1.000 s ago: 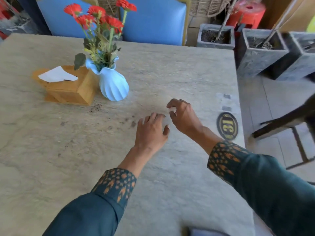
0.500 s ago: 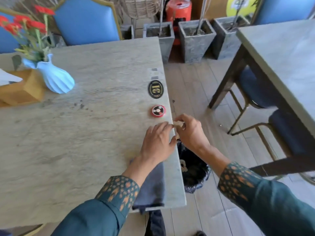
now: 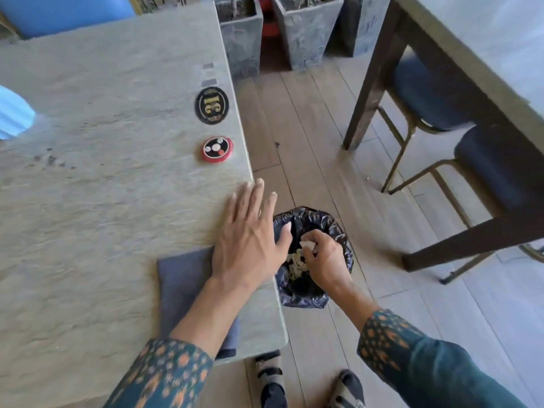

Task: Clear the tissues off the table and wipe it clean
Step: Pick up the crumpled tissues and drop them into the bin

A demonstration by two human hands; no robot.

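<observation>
Marble-look table [image 3: 103, 216] edge sat over a black-lined bin [image 3: 341, 231] where the right hand [image 3: 326, 260] pinched a tissue scrap [image 3: 307, 245], left hand [image 3: 250, 237] flat and spread by the grey cloth [image 3: 182, 278]; an off-centre release risked dropping it on the floor.

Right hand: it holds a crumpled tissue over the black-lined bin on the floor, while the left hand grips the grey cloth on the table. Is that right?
Not quite. In the head view the left hand lies flat with straight fingers at the table edge, not gripping the grey cloth. The rest holds: the right hand pinches a crumpled tissue over the black-lined bin on the floor.
</observation>
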